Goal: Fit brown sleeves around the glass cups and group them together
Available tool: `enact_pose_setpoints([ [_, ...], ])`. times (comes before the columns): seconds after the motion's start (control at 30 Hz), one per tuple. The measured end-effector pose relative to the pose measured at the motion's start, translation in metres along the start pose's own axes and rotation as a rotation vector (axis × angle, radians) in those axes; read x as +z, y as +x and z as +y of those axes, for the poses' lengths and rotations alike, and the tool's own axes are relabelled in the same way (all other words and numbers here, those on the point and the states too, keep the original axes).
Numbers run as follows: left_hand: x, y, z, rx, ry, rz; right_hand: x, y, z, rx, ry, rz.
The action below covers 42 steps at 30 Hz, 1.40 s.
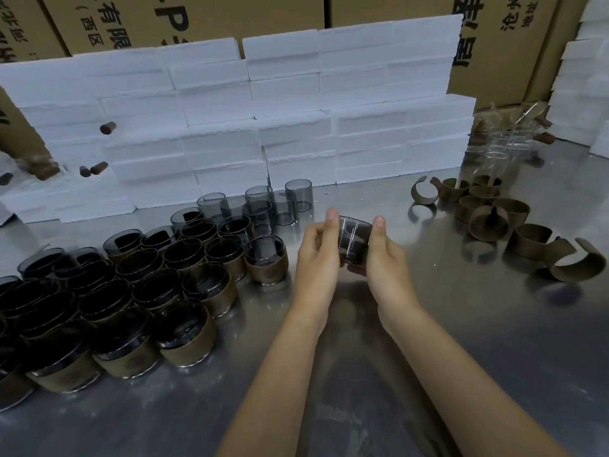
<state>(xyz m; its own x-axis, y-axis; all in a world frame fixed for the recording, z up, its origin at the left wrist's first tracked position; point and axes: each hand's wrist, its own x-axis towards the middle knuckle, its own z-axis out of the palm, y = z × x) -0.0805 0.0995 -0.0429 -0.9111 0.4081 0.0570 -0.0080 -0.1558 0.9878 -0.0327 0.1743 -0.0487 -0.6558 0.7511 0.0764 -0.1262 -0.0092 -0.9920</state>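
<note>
We hold one smoky glass cup point(354, 240) above the middle of the steel table point(461, 341), between both hands. Our left hand point(318, 258) curls its fingers against the cup's left wall; our right hand point(384, 258) clasps the right wall with the thumb up along the side. The cup lies tilted, its mouth turned toward the far side and slightly upward, so that its axis runs roughly near-to-far rather than upright. Whether a sleeve is already on it we cannot tell; no brown band shows between our hands.

Progress, as we judge it: a large group of sleeved cups point(131, 291) stands packed together on the near left, the nearest to our hands being a sleeved cup point(266, 262) just left of the left hand. Behind that group, a small cluster of bare grey cups point(263, 202) waits upright, mouths up. On the far right we see loose brown sleeves point(487, 216), open C-shaped bands lying at various angles, and beyond them clear glass cups point(497, 153). The task is thus well advanced but unfinished.

White foam blocks point(263, 110) and cardboard cartons point(514, 44) stand along the far edge.
</note>
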Motion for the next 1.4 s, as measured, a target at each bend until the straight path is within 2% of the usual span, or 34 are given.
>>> enact_pose_setpoints([
  [0.1, -0.007, 0.001, 0.002, -0.036, 0.05, -0.017, -0.002, 0.001, -0.001, -0.057, 0.057, 0.0],
  [0.17, -0.01, 0.001, 0.003, -0.064, 0.026, -0.021, -0.002, 0.001, -0.004, -0.015, 0.092, -0.033],
  [0.27, -0.009, -0.001, 0.002, -0.123, -0.002, -0.053, -0.001, -0.002, -0.01, 0.186, 0.165, -0.208],
  [0.37, -0.01, 0.0, 0.002, -0.134, 0.002, -0.047, -0.001, -0.003, -0.011, 0.208, 0.124, -0.329],
  [0.57, -0.012, -0.003, 0.006, -0.041, -0.032, 0.005, 0.003, 0.0, -0.007, 0.171, 0.048, -0.204],
  [0.73, -0.012, -0.004, 0.009, -0.015, -0.002, -0.001, -0.003, 0.001, -0.007, 0.111, 0.128, -0.109],
  [0.8, -0.014, -0.002, 0.009, -0.005, -0.001, -0.046, -0.005, 0.0, -0.009, 0.116, 0.252, -0.118],
  [0.9, -0.018, -0.001, 0.011, -0.02, -0.025, -0.123, -0.008, -0.001, -0.015, 0.24, 0.498, -0.17],
  [1.0, -0.02, -0.001, 0.012, -0.014, -0.025, -0.198, -0.011, -0.003, -0.019, 0.368, 0.587, -0.241],
  [1.13, -0.021, -0.002, 0.008, 0.046, 0.001, -0.256, -0.014, 0.0, -0.02, 0.402, 0.661, -0.262],
  [1.23, -0.021, -0.004, 0.008, 0.073, -0.004, -0.213, -0.014, 0.001, -0.018, 0.387, 0.636, -0.299],
  [1.4, -0.019, -0.006, 0.01, 0.098, -0.002, -0.007, -0.014, 0.0, -0.014, 0.293, 0.499, -0.354],
])
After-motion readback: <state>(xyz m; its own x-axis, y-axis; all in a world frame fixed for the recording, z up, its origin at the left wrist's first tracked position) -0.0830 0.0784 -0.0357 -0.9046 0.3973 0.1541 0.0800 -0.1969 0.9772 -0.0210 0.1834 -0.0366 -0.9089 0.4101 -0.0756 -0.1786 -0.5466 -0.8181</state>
